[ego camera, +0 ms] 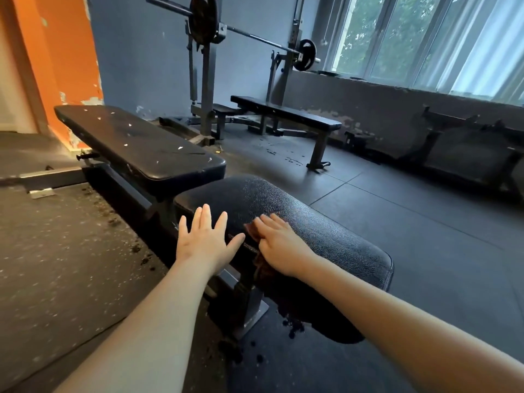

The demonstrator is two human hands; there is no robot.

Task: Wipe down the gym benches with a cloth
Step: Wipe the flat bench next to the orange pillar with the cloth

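**Cloth pinned flat on the near bench's seat pad**

Two bare forearms reach in from the bottom edge. The left hand (205, 239) is spread wide, fingers straight and apart, palm down over the left edge of the seat pad (326, 236). Its thumb lies along that edge, but whether the palm actually touches the pad cannot be told. The right hand (279, 245) lies flat, fingers straight and close together, pressing on a reddish-brown cloth (251, 233). It grips nothing. The two hands are near each other but not touching.

The cloth sits on the left part of the seat pad under the right palm. One corner shows beyond the fingertips, and the rest hangs down the pad's left side. The pad is black, with a pebbled grain. Just beyond it, on the same frame, is the longer back pad (136, 146), black, with small pale nicks in its cover.

Dark crumbs (136, 245) are scattered on the speckled floor (56, 265) left of the bench, and more lie under the seat pad.

Farther back, a second bench (286, 112) stands under a rack (207, 89). The rack carries a barbell (255, 38) with a dark plate at each end. An orange wall (56, 52) is at the far left, and windows (425, 38) run along the right.
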